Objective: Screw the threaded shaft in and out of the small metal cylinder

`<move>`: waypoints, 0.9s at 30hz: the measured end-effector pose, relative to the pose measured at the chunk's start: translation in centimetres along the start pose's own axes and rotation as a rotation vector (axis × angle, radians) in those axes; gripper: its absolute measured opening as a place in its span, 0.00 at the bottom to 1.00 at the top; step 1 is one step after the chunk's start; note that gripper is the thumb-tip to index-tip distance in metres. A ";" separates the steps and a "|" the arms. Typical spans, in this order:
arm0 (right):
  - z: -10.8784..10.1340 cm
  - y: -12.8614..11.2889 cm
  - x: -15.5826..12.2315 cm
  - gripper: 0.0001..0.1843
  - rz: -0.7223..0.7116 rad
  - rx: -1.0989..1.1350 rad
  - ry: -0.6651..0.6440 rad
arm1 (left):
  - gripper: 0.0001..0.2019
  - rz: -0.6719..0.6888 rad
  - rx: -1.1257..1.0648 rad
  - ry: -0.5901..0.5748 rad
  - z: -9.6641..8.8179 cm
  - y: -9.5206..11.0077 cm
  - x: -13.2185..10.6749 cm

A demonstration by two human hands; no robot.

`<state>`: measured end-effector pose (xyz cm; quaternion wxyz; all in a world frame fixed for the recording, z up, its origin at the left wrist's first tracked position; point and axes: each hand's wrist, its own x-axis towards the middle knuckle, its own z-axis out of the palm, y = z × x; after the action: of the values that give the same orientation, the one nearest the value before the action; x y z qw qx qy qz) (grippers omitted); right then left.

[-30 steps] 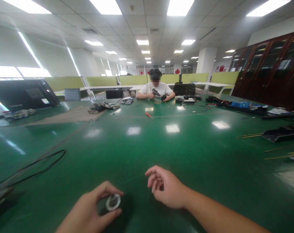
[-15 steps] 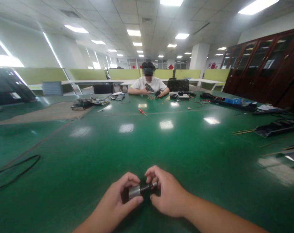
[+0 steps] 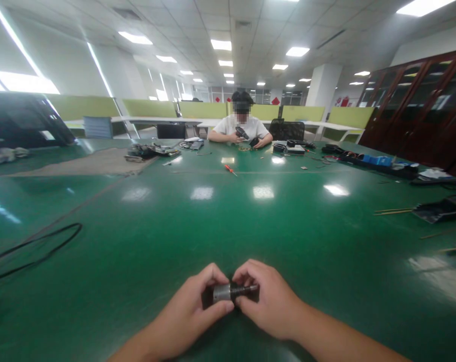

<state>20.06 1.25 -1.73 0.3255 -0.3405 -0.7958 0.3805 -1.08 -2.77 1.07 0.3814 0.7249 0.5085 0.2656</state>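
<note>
A small silver metal cylinder [image 3: 221,292] with a dark threaded shaft [image 3: 245,290] sticking out to the right is held low over the green table [image 3: 228,221], near its front edge. My left hand [image 3: 192,310] grips the silver body between thumb and fingers. My right hand [image 3: 270,301] pinches the dark shaft from the right. Both hands meet around the part, and their fingers hide much of it.
A black cable [image 3: 35,249] loops at the left. Across the table a person in a white shirt [image 3: 241,131] handles a tool among small parts and a red screwdriver [image 3: 231,170]. Black trays and thin sticks [image 3: 435,208] lie at the right. A monitor [image 3: 22,120] stands far left.
One second ago my left hand alone held the part and my right hand hovered open. My right hand has since closed on the shaft, and both hands shifted slightly right.
</note>
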 end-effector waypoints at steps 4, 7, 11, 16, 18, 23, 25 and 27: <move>0.1 0.0 0.0 0.15 0.000 0.022 0.010 | 0.11 -0.004 0.016 0.003 0.0 0.2 -0.1; 0.1 -0.2 0.0 0.12 -0.014 0.000 0.019 | 0.12 -0.004 0.018 0.007 0.0 0.3 -0.1; 0.0 -0.3 0.0 0.08 -0.004 -0.011 0.012 | 0.11 -0.008 0.037 -0.007 0.0 0.2 0.0; 0.0 -0.2 0.1 0.05 0.009 -0.013 0.002 | 0.09 0.002 0.028 -0.005 0.0 0.0 0.0; 0.0 -0.2 0.1 0.05 0.007 -0.005 0.000 | 0.09 0.003 0.020 -0.002 0.1 -0.1 0.0; -0.2 -0.3 0.1 0.04 -0.010 -0.003 0.002 | 0.10 -0.009 -0.004 -0.012 0.1 0.1 -0.1; -0.3 -0.3 0.1 0.04 -0.012 -0.006 0.007 | 0.10 -0.015 -0.015 -0.021 0.2 0.2 -0.1; -0.3 -0.3 0.1 0.04 -0.012 -0.008 0.011 | 0.10 -0.015 -0.014 -0.023 0.2 0.2 -0.1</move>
<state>20.19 1.36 -1.31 0.3306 -0.3392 -0.7976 0.3734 -0.82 -2.98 1.10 0.3941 0.7214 0.5075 0.2582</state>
